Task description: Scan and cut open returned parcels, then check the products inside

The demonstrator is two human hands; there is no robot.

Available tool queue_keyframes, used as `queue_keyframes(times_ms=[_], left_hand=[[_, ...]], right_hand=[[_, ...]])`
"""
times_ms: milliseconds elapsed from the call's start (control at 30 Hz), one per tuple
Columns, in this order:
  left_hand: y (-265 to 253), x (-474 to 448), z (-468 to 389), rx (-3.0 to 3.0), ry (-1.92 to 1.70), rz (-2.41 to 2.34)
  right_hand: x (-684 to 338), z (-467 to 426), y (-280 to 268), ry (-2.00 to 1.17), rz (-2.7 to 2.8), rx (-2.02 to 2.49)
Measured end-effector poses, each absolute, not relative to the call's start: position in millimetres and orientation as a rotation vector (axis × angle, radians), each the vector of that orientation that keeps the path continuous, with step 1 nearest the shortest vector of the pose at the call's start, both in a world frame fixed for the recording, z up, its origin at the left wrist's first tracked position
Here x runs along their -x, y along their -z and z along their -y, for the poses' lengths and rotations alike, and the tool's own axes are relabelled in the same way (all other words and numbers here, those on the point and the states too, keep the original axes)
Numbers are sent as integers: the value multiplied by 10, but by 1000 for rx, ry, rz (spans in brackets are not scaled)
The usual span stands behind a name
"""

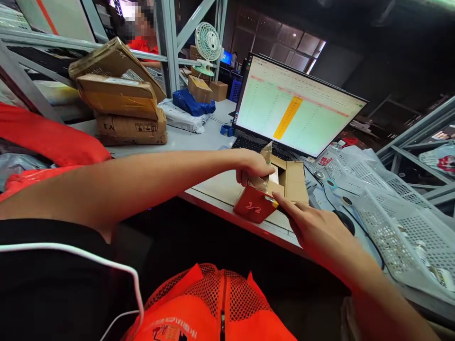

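A small cardboard box sits at the table's front edge, its top open with the flaps raised. Its near side looks reddish and bears a white squiggle. My left hand is closed around a torn, upright flap. My right hand is at the box's right front corner, index finger stretched along the edge. Beneath that finger shows a small yellow-and-metal tool, resembling a box cutter; most of it is hidden by the fingers. Something pale lies inside the box, too covered to make out.
Behind the box stand a tilted monitor and a keyboard. Stacked parcels are at left, near a blue bag and a fan. White perforated baskets line the right, beside tape rolls and cables.
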State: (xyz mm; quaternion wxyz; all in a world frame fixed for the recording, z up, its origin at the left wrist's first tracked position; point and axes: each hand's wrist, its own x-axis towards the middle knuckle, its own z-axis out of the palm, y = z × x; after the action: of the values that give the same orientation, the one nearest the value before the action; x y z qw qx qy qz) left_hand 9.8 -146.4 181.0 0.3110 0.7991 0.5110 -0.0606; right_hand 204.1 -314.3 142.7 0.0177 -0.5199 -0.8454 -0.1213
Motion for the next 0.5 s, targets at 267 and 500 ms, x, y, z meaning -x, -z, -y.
queue_keyframes(times_ms=[267, 500], left_hand=[[-1771, -97, 1537, -2123, 87, -1311], [-1747, -40, 1509, -2151, 75, -1314]], right_hand=[[-1820, 2885, -1552, 454, 2715, 1659], [-1767, 2890, -1691, 627, 2773, 1856]])
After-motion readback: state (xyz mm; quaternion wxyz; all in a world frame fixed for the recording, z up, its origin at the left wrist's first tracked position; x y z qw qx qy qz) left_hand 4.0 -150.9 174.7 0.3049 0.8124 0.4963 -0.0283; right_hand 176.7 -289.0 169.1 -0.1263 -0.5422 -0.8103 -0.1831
